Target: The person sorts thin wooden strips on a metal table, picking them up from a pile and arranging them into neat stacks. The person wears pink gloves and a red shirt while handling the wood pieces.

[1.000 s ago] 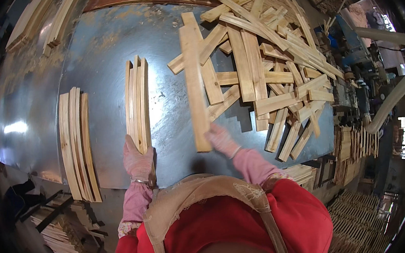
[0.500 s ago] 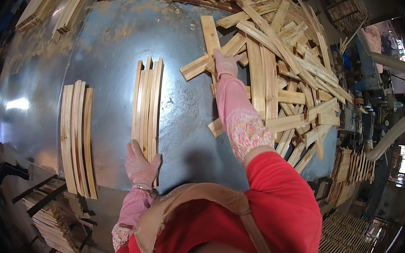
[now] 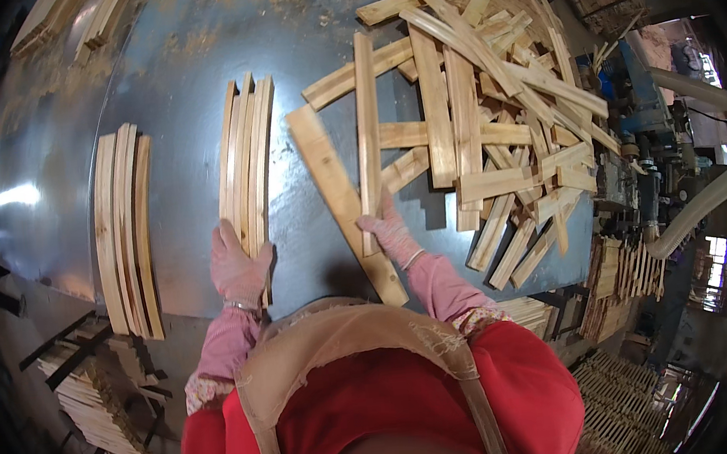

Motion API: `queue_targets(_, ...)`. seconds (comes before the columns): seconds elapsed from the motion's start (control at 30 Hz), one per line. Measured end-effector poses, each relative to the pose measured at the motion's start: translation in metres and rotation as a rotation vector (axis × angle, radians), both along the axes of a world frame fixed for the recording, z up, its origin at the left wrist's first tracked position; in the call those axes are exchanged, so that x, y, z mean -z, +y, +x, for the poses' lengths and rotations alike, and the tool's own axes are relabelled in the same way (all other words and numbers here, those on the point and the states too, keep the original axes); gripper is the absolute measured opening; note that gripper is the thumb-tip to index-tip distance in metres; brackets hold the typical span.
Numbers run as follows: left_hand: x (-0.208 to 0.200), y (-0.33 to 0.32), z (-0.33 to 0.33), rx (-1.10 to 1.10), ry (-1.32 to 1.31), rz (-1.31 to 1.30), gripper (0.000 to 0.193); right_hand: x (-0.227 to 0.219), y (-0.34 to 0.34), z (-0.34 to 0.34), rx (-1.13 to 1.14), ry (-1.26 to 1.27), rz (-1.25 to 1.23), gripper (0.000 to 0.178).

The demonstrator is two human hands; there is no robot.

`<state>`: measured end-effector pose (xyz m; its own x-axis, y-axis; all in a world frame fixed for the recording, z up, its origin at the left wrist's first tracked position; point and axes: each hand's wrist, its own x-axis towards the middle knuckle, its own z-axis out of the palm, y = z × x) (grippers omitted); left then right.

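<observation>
While the right hand (image 3: 392, 233) grasps the near end of a single planed wooden slat (image 3: 366, 130), thumb on its left side, the left hand (image 3: 241, 267) lies over the near end of an on-edge row of slats (image 3: 248, 150), thumb to the right; how firmly it presses cannot be told. The grasped slat is between that row and the heap, its far part passing over a slanting slat (image 3: 341, 82); contact there cannot be confirmed. Risk noted: lifting or swinging it could catch that slat and disturb the loose heap of slats (image 3: 499, 183). A low leftward sweep could also strike the diagonal board (image 3: 333, 182), just beside its near end. Uneven pressure from the left hand might tip the row, whose far ends are unsupported by any hand. Regarding edges, the diagonal board reaches the near table edge by the apron (image 3: 351, 329), and the separate left-hand row (image 3: 126, 237) appears to overhang it, so a knock could drop either. Open metal tabletop (image 3: 178, 113) remains between the two rows and beyond them; rightward, the heap leaves little room.
</observation>
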<state>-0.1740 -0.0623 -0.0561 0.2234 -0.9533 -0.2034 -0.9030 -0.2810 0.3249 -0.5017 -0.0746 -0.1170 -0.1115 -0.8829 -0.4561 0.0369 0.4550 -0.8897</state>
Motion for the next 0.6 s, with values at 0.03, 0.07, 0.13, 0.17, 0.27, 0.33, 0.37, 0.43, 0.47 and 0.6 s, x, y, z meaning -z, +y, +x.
queue_targets(0.03, 0.0, 0.001, 0.0, 0.0, -0.019, -0.011, 0.105, 0.008, 0.017, 0.01, -0.017, -0.013, 0.046, 0.102)
queue_targets(0.07, 0.0, 0.003, 0.0, -0.002, -0.018, -0.005, 0.105, 0.006, 0.026, 0.021, -0.062, 0.051, 0.125, 0.105)
queue_targets(0.13, 0.0, 0.002, 0.002, -0.001, -0.014, 0.001, 0.104, -0.021, 0.04, 0.029, -0.146, 0.066, 0.197, 0.108)
queue_targets(0.17, 0.0, 0.003, 0.004, -0.005, -0.022, 0.003, 0.104, -0.03, 0.049, 0.031, -0.184, 0.069, 0.233, 0.11)
queue_targets(0.27, -0.015, 0.001, 0.0, -0.044, 0.002, 0.11, 0.105, -0.04, 0.105, 0.016, -0.409, 0.423, 0.229, 0.108)
queue_targets(0.33, -0.013, 0.002, 0.003, -0.04, 0.014, 0.103, 0.106, -0.038, 0.148, 0.009, -0.431, 0.497, 0.148, 0.107)
queue_targets(0.37, -0.011, 0.004, 0.005, -0.043, 0.022, 0.102, 0.107, -0.042, 0.149, 0.008, -0.418, 0.404, 0.196, 0.105)
queue_targets(0.43, -0.021, 0.001, 0.007, -0.045, 0.087, 0.168, 0.11, -0.049, 0.139, 0.009, -0.388, 0.22, 0.294, 0.104)
queue_targets(0.47, -0.031, -0.006, 0.007, -0.029, 0.133, 0.215, 0.111, -0.039, 0.136, -0.001, -0.39, 0.214, 0.354, 0.099)
queue_targets(0.6, -0.037, -0.017, 0.017, 0.013, 0.189, 0.268, 0.116, -0.021, 0.105, 0.007, -0.373, 0.603, 0.414, 0.074)
